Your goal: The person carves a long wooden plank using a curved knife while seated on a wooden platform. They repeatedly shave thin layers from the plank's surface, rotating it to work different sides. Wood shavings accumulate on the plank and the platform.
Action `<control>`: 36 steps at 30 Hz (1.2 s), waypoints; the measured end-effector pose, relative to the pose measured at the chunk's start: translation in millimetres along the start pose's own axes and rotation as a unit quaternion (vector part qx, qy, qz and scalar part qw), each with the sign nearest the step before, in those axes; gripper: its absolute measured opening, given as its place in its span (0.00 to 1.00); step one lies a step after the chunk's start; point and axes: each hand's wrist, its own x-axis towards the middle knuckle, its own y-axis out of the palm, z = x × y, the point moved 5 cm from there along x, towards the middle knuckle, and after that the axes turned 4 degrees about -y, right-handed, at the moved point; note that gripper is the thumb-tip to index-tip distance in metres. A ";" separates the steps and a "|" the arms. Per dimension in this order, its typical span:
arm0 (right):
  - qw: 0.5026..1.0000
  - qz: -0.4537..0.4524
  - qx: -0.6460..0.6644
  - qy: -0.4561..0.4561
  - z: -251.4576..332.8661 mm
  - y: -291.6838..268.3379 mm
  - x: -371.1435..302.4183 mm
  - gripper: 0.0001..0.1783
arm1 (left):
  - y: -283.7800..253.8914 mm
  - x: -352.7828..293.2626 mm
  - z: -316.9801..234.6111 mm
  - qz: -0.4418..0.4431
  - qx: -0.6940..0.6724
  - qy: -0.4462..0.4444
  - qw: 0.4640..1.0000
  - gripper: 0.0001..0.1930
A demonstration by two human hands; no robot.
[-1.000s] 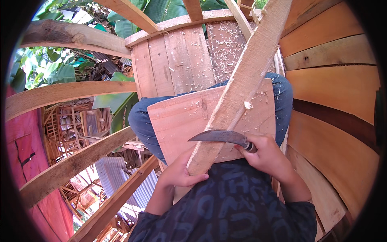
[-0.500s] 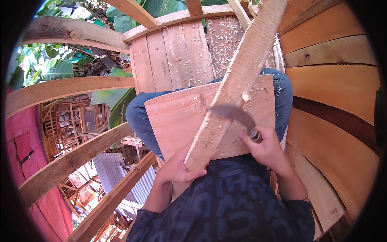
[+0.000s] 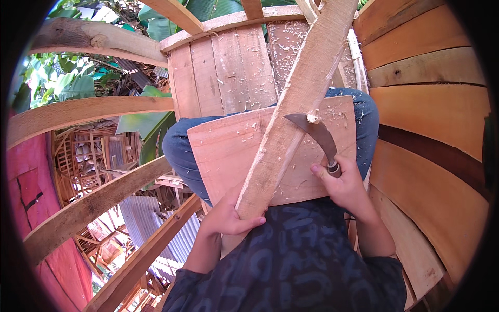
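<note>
A long, rough wooden plank (image 3: 296, 99) slants from my lap up toward the far right. Its near end rests in my left hand (image 3: 227, 214), the thumb lying over the corner. My right hand (image 3: 340, 182) is closed round the short handle of a sickle (image 3: 321, 136) with a dark curved blade. The blade lies across the plank's right edge, beside a pale curl of shaving (image 3: 312, 118). Under the plank, a flat wooden board (image 3: 223, 151) spans my thighs, with small shavings scattered on it.
Planks (image 3: 228, 67) littered with shavings form the floor ahead. A wall of orange-brown boards (image 3: 426, 114) rises close on the right. Open wooden rails (image 3: 93, 112) run along the left, with corrugated metal sheets (image 3: 143, 218) and banana leaves (image 3: 148, 122) beyond and below.
The sickle blade has swung up and slightly right, toward the shaving on the plank's edge. The plank's far end has shifted a little left. My left hand keeps its grip.
</note>
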 end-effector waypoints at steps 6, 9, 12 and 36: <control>0.999 -0.045 -0.015 0.003 0.4 -12.0 7.1 0.12 | 0.7 -0.7 -6.8 -0.015 -0.012 0.004 1.000 0.30; 0.997 -0.033 0.071 0.013 1.9 7.2 -5.1 0.13 | 1.1 3.9 -10.8 -0.018 -0.027 0.020 0.999 0.24; 0.955 0.149 0.251 0.045 2.1 1.1 -11.1 0.13 | -4.5 -3.2 -4.0 0.031 -0.034 -0.001 0.999 0.28; 0.924 0.212 0.292 0.126 11.1 1.1 -27.6 0.11 | 8.1 5.9 -12.7 0.034 -0.021 0.001 0.999 0.22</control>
